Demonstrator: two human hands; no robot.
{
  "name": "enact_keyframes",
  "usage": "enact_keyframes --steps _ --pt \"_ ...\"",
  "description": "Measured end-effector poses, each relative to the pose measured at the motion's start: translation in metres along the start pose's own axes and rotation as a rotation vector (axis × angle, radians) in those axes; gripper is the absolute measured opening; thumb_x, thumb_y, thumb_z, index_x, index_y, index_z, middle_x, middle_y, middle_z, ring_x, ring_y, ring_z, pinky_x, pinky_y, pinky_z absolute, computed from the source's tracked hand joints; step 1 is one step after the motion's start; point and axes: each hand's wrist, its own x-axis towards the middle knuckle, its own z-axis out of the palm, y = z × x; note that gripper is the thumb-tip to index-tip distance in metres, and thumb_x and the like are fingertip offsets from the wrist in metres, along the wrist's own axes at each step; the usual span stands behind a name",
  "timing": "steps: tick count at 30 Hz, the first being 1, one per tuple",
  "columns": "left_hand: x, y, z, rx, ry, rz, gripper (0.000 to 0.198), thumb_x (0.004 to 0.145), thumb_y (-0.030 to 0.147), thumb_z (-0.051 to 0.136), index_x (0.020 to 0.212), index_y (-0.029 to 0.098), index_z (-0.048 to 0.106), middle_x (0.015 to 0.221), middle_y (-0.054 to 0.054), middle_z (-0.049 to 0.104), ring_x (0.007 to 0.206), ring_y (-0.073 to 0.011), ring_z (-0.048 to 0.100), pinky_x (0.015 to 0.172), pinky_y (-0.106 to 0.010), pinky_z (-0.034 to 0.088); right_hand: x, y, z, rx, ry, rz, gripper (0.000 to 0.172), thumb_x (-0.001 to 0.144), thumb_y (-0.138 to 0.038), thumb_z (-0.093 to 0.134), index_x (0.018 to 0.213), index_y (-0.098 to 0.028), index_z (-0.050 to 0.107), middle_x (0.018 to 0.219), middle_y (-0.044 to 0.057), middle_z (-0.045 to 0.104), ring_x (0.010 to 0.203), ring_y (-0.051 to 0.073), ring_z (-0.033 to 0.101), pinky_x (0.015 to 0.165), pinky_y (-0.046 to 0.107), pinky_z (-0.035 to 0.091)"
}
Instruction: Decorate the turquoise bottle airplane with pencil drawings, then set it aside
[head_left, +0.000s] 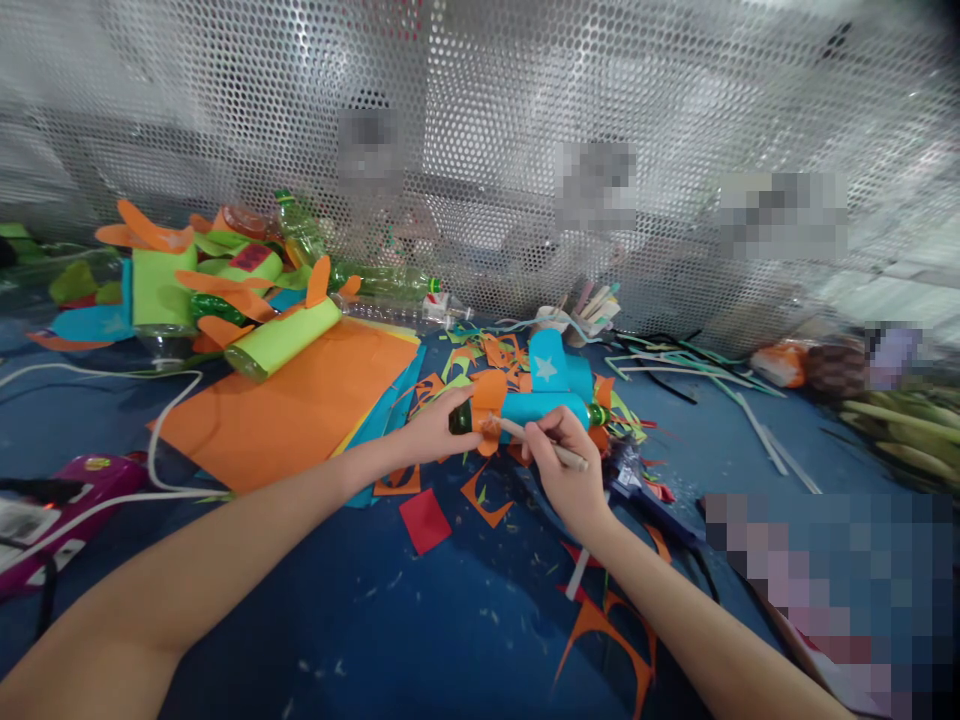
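A green plastic bottle wrapped in blue paper [551, 407] lies sideways, with an orange paper piece [489, 390] around its left part. My left hand [442, 425] is closed around the bottle's dark green left end. In my right hand [566, 465] is a pale marker [566, 457], pinched between the fingers, its tip against a faint star drawn on the orange paper. The bottle's green cap end [598, 414] points right. Just behind stands a blue paper piece with a white star [545, 368].
Orange, yellow and blue sheets [292, 400] lie at left, under a green-wrapped bottle [285, 340]. Paper scraps [487, 500] surround my hands. A blue glue gun [656, 510] is at right, a purple power strip [82, 510] far left. Behind, a cup of markers [592, 310] stands by perforated metal.
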Motion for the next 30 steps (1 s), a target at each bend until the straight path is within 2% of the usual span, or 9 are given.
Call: enact_keyframes --steps 13,16,21,25,30 --pt "-0.0006 -0.0011 0.0018 0.055 -0.002 -0.039 0.068 0.073 0.037 0.062 0.134 0.015 0.042 0.139 -0.017 0.046 0.128 -0.0343 0.042 0.105 -0.053 0.035 0.0011 0.0013 -0.0007 0.022 -0.018 0.02 0.021 0.089 -0.031 0.053 0.072 -0.023 0.043 0.057 -0.004 0.055 0.052 0.012 0.052 0.053 0.026 0.04" --pt "-0.0005 0.0001 0.0017 0.033 -0.007 -0.013 0.067 0.075 0.035 0.061 0.136 0.016 0.04 0.141 -0.015 0.044 0.13 -0.0326 0.041 0.108 -0.053 0.032 0.0019 0.0005 -0.001 0.025 -0.009 0.02 0.022 0.089 -0.03 0.053 0.071 -0.023 0.042 0.056 -0.005 0.054 0.051 0.012 0.051 0.053 0.025 0.04" --pt "-0.0005 0.0012 0.0012 0.056 -0.005 -0.057 0.072 0.075 0.038 0.062 0.138 0.016 0.037 0.143 -0.016 0.041 0.131 -0.0335 0.039 0.108 -0.051 0.032 0.0018 -0.0003 -0.0007 0.035 0.003 0.021 0.023 0.088 -0.03 0.053 0.069 -0.023 0.041 0.054 -0.005 0.053 0.049 0.011 0.049 0.051 0.024 0.039" --pt "0.0008 -0.0019 0.0015 0.072 0.002 -0.015 0.066 0.075 0.039 0.063 0.134 0.017 0.043 0.136 -0.014 0.049 0.128 -0.0335 0.043 0.105 -0.049 0.035 0.0018 0.0012 -0.0016 0.075 -0.022 0.014 0.022 0.088 -0.031 0.053 0.071 -0.023 0.041 0.055 -0.005 0.053 0.049 0.011 0.049 0.052 0.025 0.04" --pt "0.0003 0.0004 0.0019 0.099 0.036 -0.03 0.06 0.074 0.042 0.063 0.127 0.017 0.048 0.122 -0.012 0.058 0.117 -0.0317 0.052 0.1 -0.046 0.04 0.0032 0.0013 -0.0021 0.129 -0.012 -0.002 0.023 0.088 -0.032 0.052 0.069 -0.024 0.04 0.055 -0.004 0.053 0.051 0.012 0.05 0.051 0.026 0.041"
